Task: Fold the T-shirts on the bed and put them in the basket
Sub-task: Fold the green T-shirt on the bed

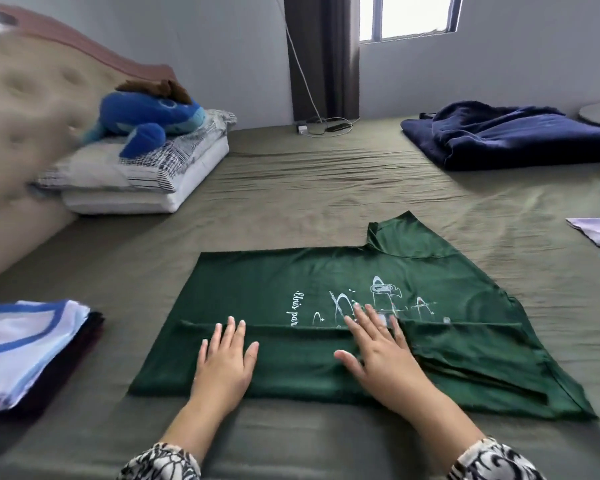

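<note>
Both the left hand (224, 362) and right hand (378, 351) press flat, fingers straight, on the green T-shirt (257, 289); thin, limp, likely slippery cloth, best pinched at its corners.

I see the green T-shirt (291, 289) as a smooth knit cloth with a faint sheen and a pale print that looks matt. The bed (326, 188) wears an olive sheet, matt woven cloth, finely wrinkled. The navy blanket (506, 136) looks thick and fuzzy, like fleece. The blue plush toy (146, 116) is soft pile fabric. The headboard (25, 109) is tufted padded upholstery, beige and dull. The folded stack (25, 348) at my left is thin, smooth cloth.
</note>
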